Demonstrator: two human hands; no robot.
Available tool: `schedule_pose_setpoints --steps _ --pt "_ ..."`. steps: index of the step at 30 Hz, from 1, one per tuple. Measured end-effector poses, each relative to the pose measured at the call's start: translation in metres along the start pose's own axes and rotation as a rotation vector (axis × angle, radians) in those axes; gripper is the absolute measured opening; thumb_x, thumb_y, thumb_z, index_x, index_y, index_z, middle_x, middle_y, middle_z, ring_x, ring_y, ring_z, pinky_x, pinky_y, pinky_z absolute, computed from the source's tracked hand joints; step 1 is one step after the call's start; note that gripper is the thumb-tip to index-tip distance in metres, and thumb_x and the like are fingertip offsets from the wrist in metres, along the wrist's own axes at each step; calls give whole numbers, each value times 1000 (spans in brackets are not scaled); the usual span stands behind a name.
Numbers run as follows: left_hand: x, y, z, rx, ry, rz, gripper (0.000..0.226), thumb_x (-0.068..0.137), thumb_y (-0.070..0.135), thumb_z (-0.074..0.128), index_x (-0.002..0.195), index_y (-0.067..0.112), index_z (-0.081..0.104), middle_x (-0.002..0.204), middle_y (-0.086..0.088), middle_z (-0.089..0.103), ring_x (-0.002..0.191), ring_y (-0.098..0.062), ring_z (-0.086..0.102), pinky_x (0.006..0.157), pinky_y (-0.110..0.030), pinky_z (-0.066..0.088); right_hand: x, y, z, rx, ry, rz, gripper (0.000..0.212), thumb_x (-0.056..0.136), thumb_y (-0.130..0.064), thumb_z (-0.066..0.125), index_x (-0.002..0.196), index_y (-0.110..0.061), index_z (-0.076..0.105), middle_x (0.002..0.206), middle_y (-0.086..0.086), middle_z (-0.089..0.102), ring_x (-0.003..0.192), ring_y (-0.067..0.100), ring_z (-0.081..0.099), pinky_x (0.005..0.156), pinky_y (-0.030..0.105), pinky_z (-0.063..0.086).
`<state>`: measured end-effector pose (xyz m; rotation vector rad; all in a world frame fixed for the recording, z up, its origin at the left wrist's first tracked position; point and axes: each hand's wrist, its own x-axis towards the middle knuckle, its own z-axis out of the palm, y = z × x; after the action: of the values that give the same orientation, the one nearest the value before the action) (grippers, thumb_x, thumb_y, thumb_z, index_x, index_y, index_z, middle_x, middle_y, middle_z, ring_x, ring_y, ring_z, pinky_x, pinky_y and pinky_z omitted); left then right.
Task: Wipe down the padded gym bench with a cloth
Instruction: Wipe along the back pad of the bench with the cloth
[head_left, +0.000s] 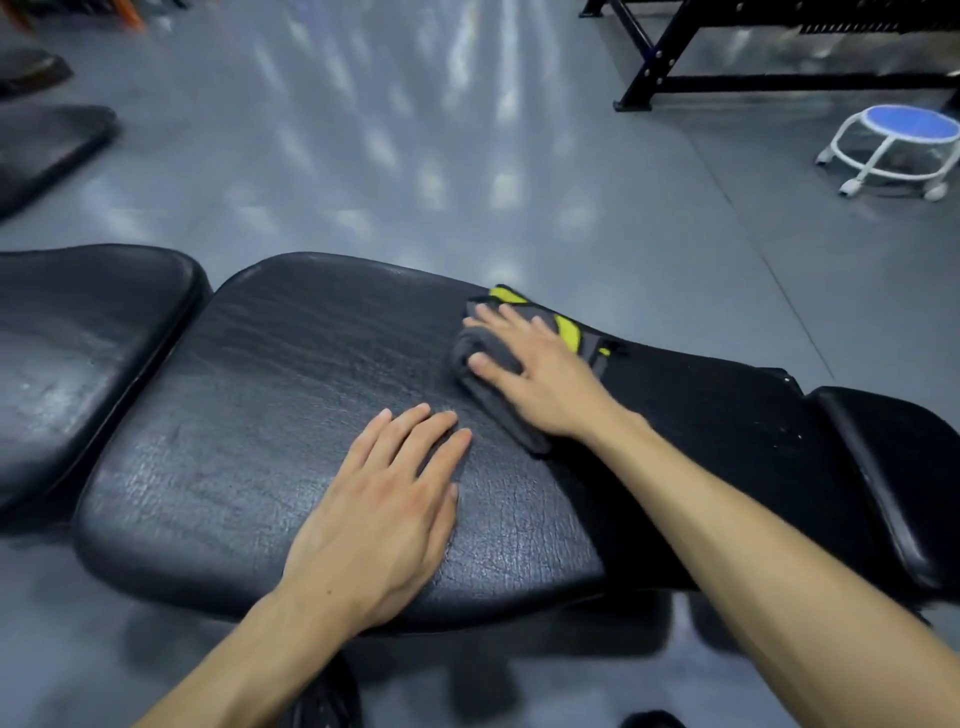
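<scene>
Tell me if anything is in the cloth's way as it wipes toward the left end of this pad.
Only the left hand, resting flat on the bench pad just left of the cloth under the right hand. Otherwise, nothing visible lies on the pad.

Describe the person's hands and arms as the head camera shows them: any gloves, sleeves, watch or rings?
Both are bare. The left hand and right hand wear no gloves and no visible rings. Both forearms are uncovered as far as the frame edge, with no sleeve, watch or wristband in view.
</scene>
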<state>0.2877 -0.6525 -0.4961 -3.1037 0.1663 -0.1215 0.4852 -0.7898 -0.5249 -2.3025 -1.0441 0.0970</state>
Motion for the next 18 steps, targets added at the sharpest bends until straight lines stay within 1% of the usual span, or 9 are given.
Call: schedule_pose_setpoints --steps 2,4,5,7,9,11,13,16,18 --pt "0 0 0 5 3 -3 50 101 34 38 146 17 48 152 -3 46 144 -26 38 121 -49 27 18 32 -15 -31 56 189 56 103 -52 42 154 -26 39 165 -4 29 154 18 19 125 41 11" --pt "1 1 1 9 -9 0 51 100 35 39 147 17 48 153 -3 46 144 -27 38 121 -48 27 38 39 -22 -102 79 340 58 102 -56 37 151 -24 43 162 1 36 151 24 27 122 42 19" --pt "1 0 2 12 -15 -2 51 100 35 39 147 17 48 153 -3 46 144 -27 37 121 -48 27 46 26 -16 -124 73 316 61 101 -59 35 149 -24 46 161 3 38 149 27 29 121 44 21" --pt "2 -1 0 15 -21 -6 52 99 34 41 147 17 48 152 -4 47 144 -28 38 121 -48 28 57 -17 6 -74 13 125 58 101 -55 41 150 -25 46 163 3 34 153 27 23 123 43 15" --pt "2 1 -1 14 -15 -9 52 97 33 43 146 16 49 148 -6 48 142 -29 39 120 -48 28 54 -56 25 -20 -79 -124 53 102 -45 49 151 -25 44 165 -1 28 155 21 16 124 39 7" --pt "1 0 0 7 -13 -10 51 97 33 44 145 16 49 147 -7 49 142 -29 39 121 -47 28 57 -63 29 15 -133 -272 52 103 -45 49 151 -26 43 164 -4 29 154 14 16 123 34 5" --pt "2 0 1 2 -9 -7 52 98 33 43 146 16 48 150 -6 47 144 -28 37 121 -47 26 79 -43 22 61 -139 -218 54 103 -47 46 152 -26 42 163 -4 32 154 12 18 125 32 6" --pt "1 0 1 8 -10 -12 51 99 34 42 147 18 46 151 -3 46 146 -26 35 122 -45 24 116 -21 12 15 -31 72 60 103 -53 42 154 -21 39 162 5 36 152 22 26 124 38 18" --pt "1 -2 0 3 -9 -16 51 98 34 42 147 18 47 150 -2 47 145 -25 36 122 -45 24 118 -39 17 -45 -18 66 57 103 -51 43 152 -21 42 162 4 35 151 24 27 122 37 18"
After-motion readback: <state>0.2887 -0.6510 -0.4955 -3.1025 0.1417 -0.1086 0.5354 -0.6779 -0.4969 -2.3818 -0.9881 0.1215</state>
